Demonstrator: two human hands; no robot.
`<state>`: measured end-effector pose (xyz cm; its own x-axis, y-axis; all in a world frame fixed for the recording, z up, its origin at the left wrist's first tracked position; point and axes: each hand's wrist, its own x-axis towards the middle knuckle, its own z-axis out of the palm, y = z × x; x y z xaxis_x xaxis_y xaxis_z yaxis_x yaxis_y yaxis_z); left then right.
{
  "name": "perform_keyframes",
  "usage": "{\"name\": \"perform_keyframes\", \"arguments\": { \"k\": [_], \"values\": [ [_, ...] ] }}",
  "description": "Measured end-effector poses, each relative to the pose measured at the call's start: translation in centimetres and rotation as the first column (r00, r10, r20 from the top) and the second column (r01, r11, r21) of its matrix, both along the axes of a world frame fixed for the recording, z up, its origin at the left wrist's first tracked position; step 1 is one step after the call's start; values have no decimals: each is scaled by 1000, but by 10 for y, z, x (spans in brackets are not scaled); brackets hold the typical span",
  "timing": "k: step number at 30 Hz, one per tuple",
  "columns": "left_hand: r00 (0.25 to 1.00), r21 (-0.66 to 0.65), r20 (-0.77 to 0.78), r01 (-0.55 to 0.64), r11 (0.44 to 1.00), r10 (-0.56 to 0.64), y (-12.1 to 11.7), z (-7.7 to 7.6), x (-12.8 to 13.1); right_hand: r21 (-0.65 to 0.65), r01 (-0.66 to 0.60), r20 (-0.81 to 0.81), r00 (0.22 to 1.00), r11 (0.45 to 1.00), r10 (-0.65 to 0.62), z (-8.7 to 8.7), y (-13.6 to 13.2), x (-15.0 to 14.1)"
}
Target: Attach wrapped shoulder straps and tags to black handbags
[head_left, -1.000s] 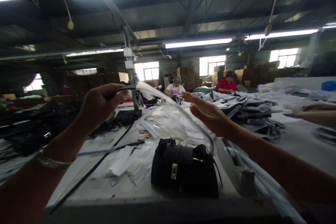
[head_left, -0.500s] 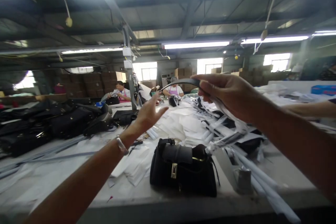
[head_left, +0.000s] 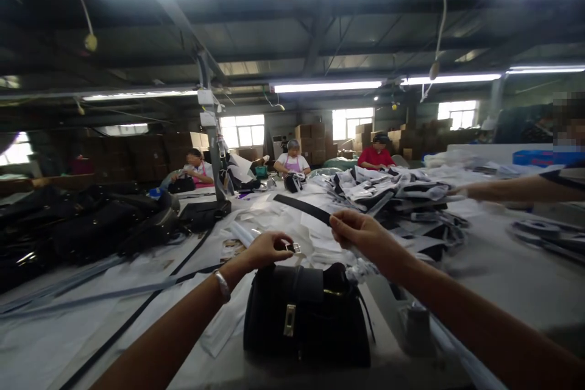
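Observation:
A black handbag (head_left: 315, 329) with a gold turn clasp (head_left: 289, 320) stands upright on the table in front of me. Just above its top left, my left hand (head_left: 265, 250) is closed, thumb and fingers pinching a small metal buckle (head_left: 293, 248); what the buckle is fixed to is mostly hidden. My right hand (head_left: 359, 231) grips a flat black strap (head_left: 301, 207) between thumb and fingers. The strap's free end points left, above and apart from the buckle. Whatever length lies behind my right hand is hard to make out.
Black bags (head_left: 105, 213) are heaped on the left. White paper and black pieces (head_left: 388, 189) cover the table's middle. A co-worker's arm (head_left: 507, 189) reaches in from the right. Several people sit across the table, and a blue box (head_left: 539, 158) stands at the back right.
My left hand was open with fingers spread and now pinches the buckle, lower down. My right hand has come down with the strap, whose end now hangs free of my left hand.

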<state>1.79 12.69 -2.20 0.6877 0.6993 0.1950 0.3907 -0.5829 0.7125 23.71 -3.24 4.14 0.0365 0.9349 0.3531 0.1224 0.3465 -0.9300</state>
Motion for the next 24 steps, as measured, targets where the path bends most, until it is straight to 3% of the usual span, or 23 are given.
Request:
{"name": "perform_keyframes", "arguments": {
  "k": [5,9,12,18,24],
  "values": [
    [950,-53,299,-75,996,87,-18,11,-30,-172,-37,-175,985,984,7,-44,5,1],
    [878,-59,438,-187,981,193,-29,0,-44,-297,-71,-236,972,952,-1,-71,5,-1],
    [806,-74,544,-232,970,234,-34,-8,-47,-330,-83,-258,966,940,-5,-81,6,-1],
    [654,-218,741,15,976,156,-41,-13,-42,-328,-122,-285,958,937,24,-81,8,3],
    [553,-409,800,222,885,231,-43,-20,-38,-351,-171,-259,963,921,80,-75,8,-10]
  ]
}}
